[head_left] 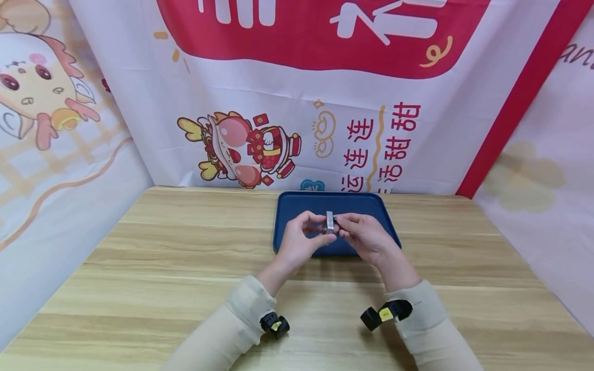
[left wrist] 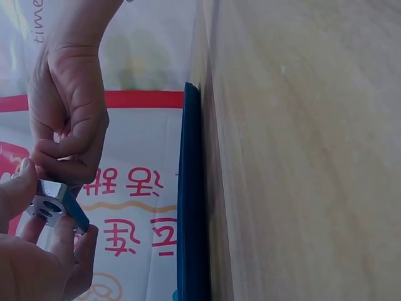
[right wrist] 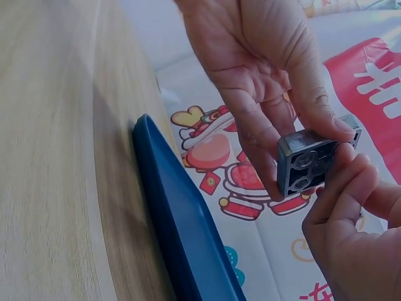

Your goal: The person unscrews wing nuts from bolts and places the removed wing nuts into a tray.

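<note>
Over the blue tray, my left hand [head_left: 299,239] holds a small silver-grey metal block [head_left: 330,222] between thumb and fingers. Round holes or recesses show in the block [right wrist: 307,160] in the right wrist view, and a round opening in the left wrist view. My right hand [head_left: 368,238] meets the block's right side with curled fingers [right wrist: 348,188]. A small dark part [head_left: 336,220] shows at its fingertips against the block; its kind is mostly hidden. A tiny ridged metal bit [right wrist: 360,217] also glints among the right fingers.
The blue rectangular tray [head_left: 284,216] with a raised rim lies at the back of the wooden table [head_left: 185,257]. Printed cloth [head_left: 297,87] hangs right behind it, and more cloth walls stand at both sides. Each sleeve carries a black wrist strap [head_left: 399,310].
</note>
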A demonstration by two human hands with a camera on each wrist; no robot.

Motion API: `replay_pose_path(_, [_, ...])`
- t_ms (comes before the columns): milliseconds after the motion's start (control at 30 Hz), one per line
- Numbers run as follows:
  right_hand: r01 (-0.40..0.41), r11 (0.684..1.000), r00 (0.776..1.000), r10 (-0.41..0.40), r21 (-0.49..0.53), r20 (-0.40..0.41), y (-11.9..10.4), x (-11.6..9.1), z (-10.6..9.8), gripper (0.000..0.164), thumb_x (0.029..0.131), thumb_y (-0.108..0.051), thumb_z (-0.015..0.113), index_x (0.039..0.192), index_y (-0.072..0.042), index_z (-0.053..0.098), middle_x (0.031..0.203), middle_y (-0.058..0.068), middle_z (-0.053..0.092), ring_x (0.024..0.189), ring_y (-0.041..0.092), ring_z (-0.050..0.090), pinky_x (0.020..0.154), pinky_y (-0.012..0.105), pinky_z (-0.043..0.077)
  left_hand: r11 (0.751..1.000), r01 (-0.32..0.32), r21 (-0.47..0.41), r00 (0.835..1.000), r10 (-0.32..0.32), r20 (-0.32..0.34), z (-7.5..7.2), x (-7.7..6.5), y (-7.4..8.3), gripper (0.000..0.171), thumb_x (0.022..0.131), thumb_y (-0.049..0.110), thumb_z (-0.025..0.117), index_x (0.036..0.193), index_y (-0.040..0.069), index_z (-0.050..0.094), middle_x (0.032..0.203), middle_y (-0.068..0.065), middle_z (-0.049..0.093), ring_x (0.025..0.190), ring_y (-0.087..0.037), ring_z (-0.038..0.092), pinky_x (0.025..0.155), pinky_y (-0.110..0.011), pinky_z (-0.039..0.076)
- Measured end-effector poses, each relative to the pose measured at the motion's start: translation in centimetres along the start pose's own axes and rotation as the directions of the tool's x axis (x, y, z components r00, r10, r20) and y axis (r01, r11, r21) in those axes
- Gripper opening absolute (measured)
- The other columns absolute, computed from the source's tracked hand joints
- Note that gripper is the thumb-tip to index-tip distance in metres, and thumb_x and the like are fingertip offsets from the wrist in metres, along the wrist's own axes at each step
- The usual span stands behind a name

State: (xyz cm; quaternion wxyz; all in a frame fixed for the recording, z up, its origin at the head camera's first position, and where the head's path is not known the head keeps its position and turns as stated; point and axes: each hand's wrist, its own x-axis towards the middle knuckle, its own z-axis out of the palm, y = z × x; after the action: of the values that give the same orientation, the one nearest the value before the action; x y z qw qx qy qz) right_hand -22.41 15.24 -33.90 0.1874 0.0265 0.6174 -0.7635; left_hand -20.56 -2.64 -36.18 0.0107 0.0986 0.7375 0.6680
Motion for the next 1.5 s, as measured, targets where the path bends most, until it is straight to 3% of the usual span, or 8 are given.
replay_pose_path(233, [-0.035,0.992,0.999,0.033,0.123,0.015,0.1,0.0,-0.1,0.032,0.098,-0.009,0.061,0.129,-0.001,0.053,0.081,0.001,0.072,0.065,0.003,0.068,0.066,0.011,0.056,0.997,0.014,-0.082,1.0,-0.014,0.002,0.2,-0.2,-0.1,0.034,0.085,0.011,0.079,0.115,0.008,0.064,0.121,-0.01,0.07,0.106,-0.025,0.066,0.082,-0.034,0.062])
replay_pose_path(533, [0.086,0.991,0.996,-0.083,-0.102,0.036,0.1,-0.1,0.1,0.024,0.099,-0.008,0.061,0.122,-0.004,0.056,0.092,-0.001,0.069,0.074,0.006,0.066,0.075,0.014,0.057,0.986,0.053,-0.159,0.999,-0.051,0.015,-0.1,-0.4,0.2,0.034,0.085,0.007,0.077,0.116,0.006,0.063,0.121,-0.012,0.069,0.104,-0.028,0.069,0.085,-0.034,0.061])
replay_pose_path(700, [0.165,0.953,0.986,-0.156,-0.256,0.057,-0.2,-0.2,-0.3,0.03,0.098,-0.007,0.061,0.126,-0.003,0.054,0.097,-0.002,0.073,0.082,0.009,0.068,0.081,0.02,0.058,0.983,0.06,-0.176,0.998,-0.058,0.016,-0.1,-0.3,0.4,0.034,0.085,0.008,0.077,0.116,0.006,0.063,0.122,-0.012,0.069,0.101,-0.023,0.07,0.085,-0.034,0.061])
replay_pose_path(867, [0.219,0.889,0.975,-0.212,-0.401,0.063,-0.2,-0.4,-0.7,0.033,0.097,-0.008,0.063,0.129,-0.004,0.056,0.101,0.001,0.074,0.089,0.014,0.069,0.087,0.032,0.059,0.98,0.071,-0.187,0.997,-0.07,0.015,0.0,-0.3,0.5,0.033,0.085,0.007,0.077,0.116,0.005,0.064,0.121,-0.013,0.07,0.098,-0.021,0.07,0.084,-0.034,0.061])
replay_pose_path(1067, [0.271,0.839,0.961,-0.265,-0.471,0.081,-0.3,-0.6,-0.9,0.033,0.097,-0.004,0.061,0.129,-0.008,0.059,0.113,0.01,0.072,0.098,0.016,0.069,0.097,0.046,0.055,0.979,0.068,-0.191,0.998,-0.065,0.019,-0.1,-0.2,0.8,0.033,0.086,0.007,0.076,0.117,0.006,0.063,0.122,-0.012,0.07,0.101,-0.021,0.07,0.086,-0.035,0.061])
replay_pose_path(1167, [0.288,0.823,0.956,-0.274,-0.489,0.102,-0.4,-0.7,-1.0,0.034,0.097,-0.001,0.059,0.13,-0.01,0.059,0.12,0.013,0.07,0.103,0.019,0.066,0.099,0.046,0.053,0.982,0.067,-0.178,0.998,-0.066,0.009,-0.2,-0.2,1.0,0.033,0.087,0.008,0.076,0.117,0.007,0.063,0.122,-0.011,0.07,0.102,-0.021,0.069,0.088,-0.035,0.06])
replay_pose_path(1333, [0.276,0.822,0.96,-0.258,-0.498,0.105,-0.5,-0.7,-1.1,0.034,0.098,-0.002,0.058,0.13,-0.012,0.061,0.126,0.012,0.066,0.107,0.021,0.062,0.098,0.042,0.053,0.985,0.082,-0.155,0.997,-0.083,0.002,-0.4,-0.2,1.1,0.032,0.087,0.009,0.076,0.117,0.008,0.064,0.123,-0.01,0.069,0.105,-0.022,0.068,0.09,-0.034,0.06])
replay_pose_path(1500, [0.248,0.851,0.969,-0.219,-0.462,0.116,-0.4,-0.7,-1.3,0.038,0.099,-0.011,0.061,0.137,-0.013,0.057,0.133,0.014,0.061,0.115,0.026,0.062,0.105,0.05,0.05,0.984,0.091,-0.153,0.996,-0.093,-0.004,-0.4,-0.2,0.9,0.032,0.087,0.009,0.076,0.117,0.009,0.064,0.124,-0.01,0.069,0.107,-0.022,0.067,0.09,-0.034,0.06])
